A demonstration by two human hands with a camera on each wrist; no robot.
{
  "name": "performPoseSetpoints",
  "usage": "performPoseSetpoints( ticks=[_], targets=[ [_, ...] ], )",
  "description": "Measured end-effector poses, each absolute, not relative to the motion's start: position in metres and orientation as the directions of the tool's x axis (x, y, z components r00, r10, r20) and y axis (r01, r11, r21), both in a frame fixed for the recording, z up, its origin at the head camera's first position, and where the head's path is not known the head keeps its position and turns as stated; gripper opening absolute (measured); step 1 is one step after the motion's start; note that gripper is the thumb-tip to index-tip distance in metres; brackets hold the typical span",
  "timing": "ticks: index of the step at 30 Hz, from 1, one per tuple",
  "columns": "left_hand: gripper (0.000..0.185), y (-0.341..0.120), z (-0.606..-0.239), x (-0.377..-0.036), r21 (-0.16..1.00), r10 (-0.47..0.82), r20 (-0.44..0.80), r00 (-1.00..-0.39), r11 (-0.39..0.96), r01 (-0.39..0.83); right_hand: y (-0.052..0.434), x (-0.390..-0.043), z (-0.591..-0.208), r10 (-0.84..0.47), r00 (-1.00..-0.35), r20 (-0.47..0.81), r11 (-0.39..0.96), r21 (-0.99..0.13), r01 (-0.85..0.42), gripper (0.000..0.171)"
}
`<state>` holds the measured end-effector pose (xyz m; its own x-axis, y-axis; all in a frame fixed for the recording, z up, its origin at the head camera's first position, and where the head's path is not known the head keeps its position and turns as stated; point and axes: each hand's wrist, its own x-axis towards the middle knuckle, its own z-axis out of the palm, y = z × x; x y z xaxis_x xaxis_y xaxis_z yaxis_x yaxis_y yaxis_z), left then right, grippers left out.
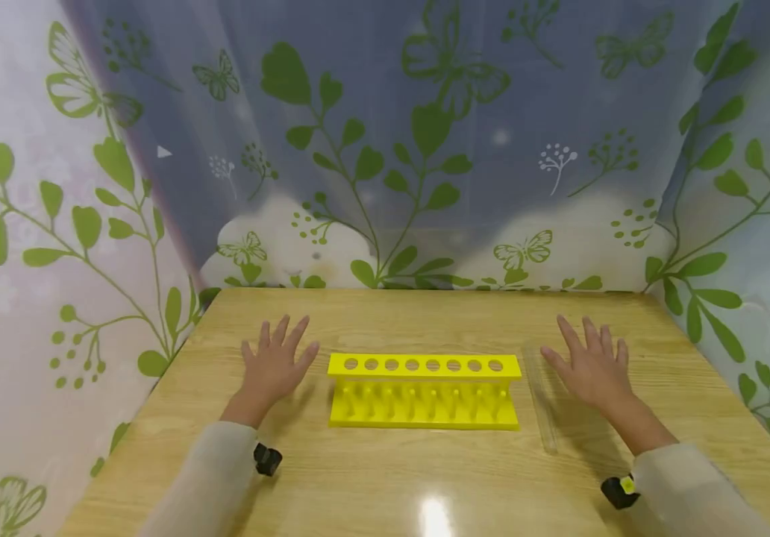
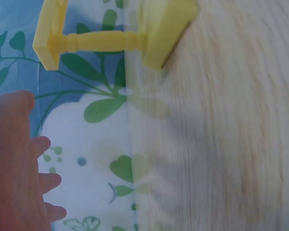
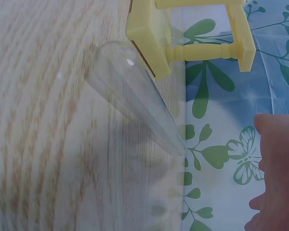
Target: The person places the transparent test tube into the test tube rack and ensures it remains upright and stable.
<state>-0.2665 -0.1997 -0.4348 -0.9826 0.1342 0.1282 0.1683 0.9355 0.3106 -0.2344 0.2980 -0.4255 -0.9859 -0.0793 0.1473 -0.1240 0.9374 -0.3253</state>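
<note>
A yellow test tube rack (image 1: 424, 426) stands in the middle of the wooden table, its top bar pierced by a row of several round holes. Just right of it lies a clear glass test tube (image 1: 543, 410), its rounded end toward the person; the right wrist view shows the same test tube (image 3: 130, 86) close up. To the left of the rack, my left hand (image 1: 274, 369) is spread with fingers straight, holding nothing. My right hand (image 1: 593, 373) is likewise spread beside the test tube, apart from it. In the left wrist view the rack's end (image 2: 96, 42) shows past the left hand (image 2: 14, 163).
The pale wooden table (image 1: 358, 477) ends at a patterned curtain (image 1: 385, 149) with leaves and butterflies, which also hangs along the left and right sides. Each wrist carries a small black camera (image 1: 267, 459) by the sleeve.
</note>
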Motion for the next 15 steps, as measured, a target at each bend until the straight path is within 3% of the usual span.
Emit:
performPoseSetpoints(
  ticks=[15],
  targets=[
    [0.065,-0.179,-0.426,-0.270,0.335,0.208,0.220,-0.953,0.901,0.274,0.295,-0.240,-0.418,-0.072,-0.987,0.147,0.934,-0.338,-0.118,0.077]
  ],
)
